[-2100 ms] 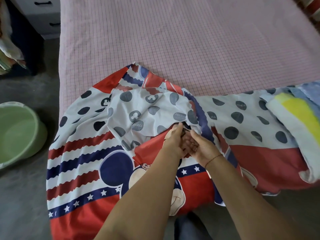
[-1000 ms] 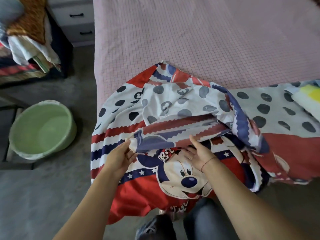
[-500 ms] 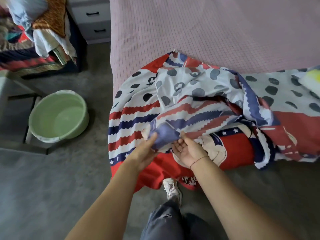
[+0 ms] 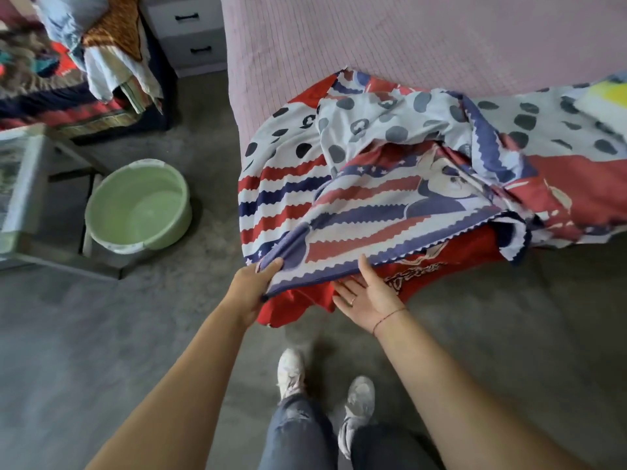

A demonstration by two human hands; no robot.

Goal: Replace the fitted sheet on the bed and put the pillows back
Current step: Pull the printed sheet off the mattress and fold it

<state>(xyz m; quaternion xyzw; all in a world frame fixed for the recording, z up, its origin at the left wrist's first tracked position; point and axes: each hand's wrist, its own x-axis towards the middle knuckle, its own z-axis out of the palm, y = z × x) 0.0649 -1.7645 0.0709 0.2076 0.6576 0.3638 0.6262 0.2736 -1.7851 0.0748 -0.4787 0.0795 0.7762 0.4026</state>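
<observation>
A cartoon-print sheet (image 4: 380, 201) in red, white and blue stripes and grey dots lies bunched on the near end of the bed (image 4: 424, 39), which has a pink checked cover. Part of the sheet hangs over the bed's edge toward the floor. My left hand (image 4: 252, 290) grips a blue-edged corner of the sheet, pulled off the bed toward me. My right hand (image 4: 364, 295) is palm up with straight fingers under the sheet's hem, thumb touching the edge. A pale cloth with a yellow patch (image 4: 607, 100) lies on the sheet at the right.
A green plastic basin (image 4: 137, 206) stands on the grey floor to the left, beside a glass-topped table (image 4: 20, 184). Piled clothes (image 4: 101, 45) and a grey drawer unit (image 4: 193, 32) are at the back left. My feet (image 4: 325, 385) stand just short of the bed.
I have stepped back from the bed. My left hand has pulled the sheet's corner out toward me, spreading a striped panel, and my right hand has slid right along the hem.
</observation>
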